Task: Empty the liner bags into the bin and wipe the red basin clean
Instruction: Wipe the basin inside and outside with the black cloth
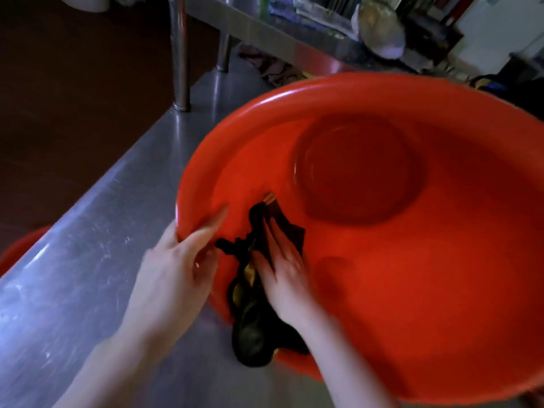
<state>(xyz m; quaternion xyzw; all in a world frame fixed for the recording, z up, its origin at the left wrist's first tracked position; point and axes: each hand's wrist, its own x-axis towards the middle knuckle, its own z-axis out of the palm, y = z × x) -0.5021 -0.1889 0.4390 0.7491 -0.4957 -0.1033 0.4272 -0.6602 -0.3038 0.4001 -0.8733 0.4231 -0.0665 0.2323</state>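
A large red basin (412, 260) is tilted on a steel counter, its inside facing me. My left hand (179, 260) grips the basin's near left rim, fingers curled over the edge. My right hand (282, 269) presses flat on a dark cloth (259, 290) against the inner wall near that rim. The cloth is black with yellowish patches and hangs over the rim down to the counter. The basin's round bottom looks bare.
The steel counter (88, 275) runs from lower left to upper middle. A second red basin's edge (17, 248) shows beyond its left side. A metal shelf leg (179, 54) stands on the counter behind; a cluttered shelf (323, 22) is above the basin.
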